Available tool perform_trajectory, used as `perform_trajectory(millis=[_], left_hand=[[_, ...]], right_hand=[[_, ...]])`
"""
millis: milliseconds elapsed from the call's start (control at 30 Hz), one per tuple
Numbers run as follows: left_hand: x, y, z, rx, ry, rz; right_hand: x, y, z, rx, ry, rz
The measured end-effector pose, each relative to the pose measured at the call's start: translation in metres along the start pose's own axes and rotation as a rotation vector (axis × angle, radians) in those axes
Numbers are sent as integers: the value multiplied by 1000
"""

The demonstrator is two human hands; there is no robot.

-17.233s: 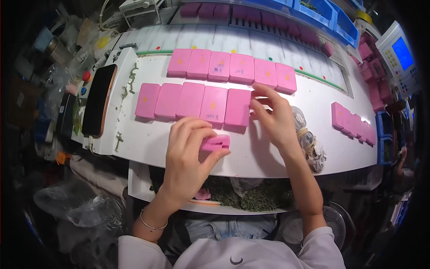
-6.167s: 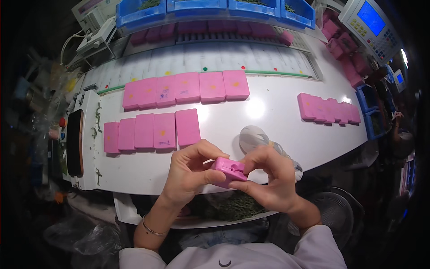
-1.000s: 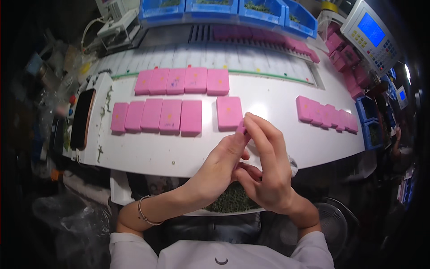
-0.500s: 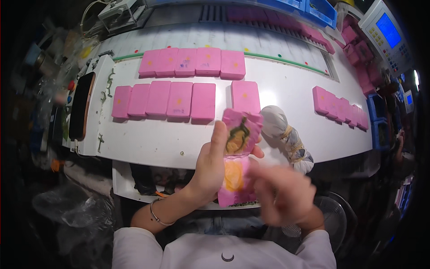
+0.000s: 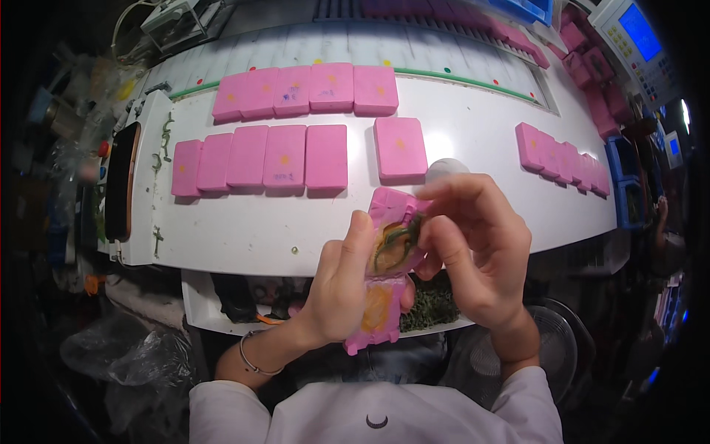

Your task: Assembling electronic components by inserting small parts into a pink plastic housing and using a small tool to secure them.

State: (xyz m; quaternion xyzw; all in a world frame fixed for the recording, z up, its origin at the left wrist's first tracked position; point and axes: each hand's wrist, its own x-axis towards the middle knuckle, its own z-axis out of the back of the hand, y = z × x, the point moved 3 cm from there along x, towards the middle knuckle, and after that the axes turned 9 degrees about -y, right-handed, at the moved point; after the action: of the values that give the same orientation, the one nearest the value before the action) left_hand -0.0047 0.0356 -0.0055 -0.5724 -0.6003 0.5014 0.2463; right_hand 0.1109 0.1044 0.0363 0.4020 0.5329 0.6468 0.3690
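A pink rubber mold [image 5: 376, 331] lies folded open in my left hand [image 5: 336, 288], its thumb along the left edge and its fingers behind. Both halves have yellowish, shiny hollows. In the upper half sits a thin, curved dark-green wax piece [image 5: 396, 244]. At that half's right edge my right hand [image 5: 484, 255] has its fingers bent, thumb and fingertips closed at the end of the green piece; the exact contact is partly hidden. Past the mold, one closed pink mold block [image 5: 400, 148] lies alone on the white table [image 5: 244, 237].
Two rows of pink mold blocks [image 5: 248, 157] stand at left, another row [image 5: 562, 163] at right. A phone [image 5: 122, 181] lies left beside green scraps. My right hand mostly covers a white cloth pouch [image 5: 447, 169]. Below the table edge, an open drawer holds green bits [image 5: 433, 303].
My right hand has moved up from the mold's lower half to the upper half's right edge. The mold is tilted differently, and the green piece sits nearer its right edge. The view has shifted slightly.
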Motion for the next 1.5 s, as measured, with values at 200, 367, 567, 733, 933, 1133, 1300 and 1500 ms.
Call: perform_trajectory(millis=[200, 367, 567, 733, 933, 1133, 1300, 1500], left_hand=[[2, 0, 0, 95, 64, 44], [9, 4, 8, -13, -91, 132], [10, -1, 12, -4, 130, -46], [-11, 3, -1, 114, 17, -237], [-14, -1, -6, 180, -11, -277], [-15, -2, -9, 198, 10, -304], [-16, -7, -12, 353, 106, -443], [-19, -13, -14, 502, 121, -614]], right_hand=[[2, 6, 6, -176, 119, 91], [-17, 12, 15, -282, 64, 284], [-31, -10, 24, 339, -162, 111], [-39, -23, 15, 252, -67, 157], [-45, -8, 21, -449, -24, 546], [-47, -1, 25, -535, 109, 438], [-46, -21, 34, 346, 380, -511], [-54, -25, 27, 797, 450, -795]])
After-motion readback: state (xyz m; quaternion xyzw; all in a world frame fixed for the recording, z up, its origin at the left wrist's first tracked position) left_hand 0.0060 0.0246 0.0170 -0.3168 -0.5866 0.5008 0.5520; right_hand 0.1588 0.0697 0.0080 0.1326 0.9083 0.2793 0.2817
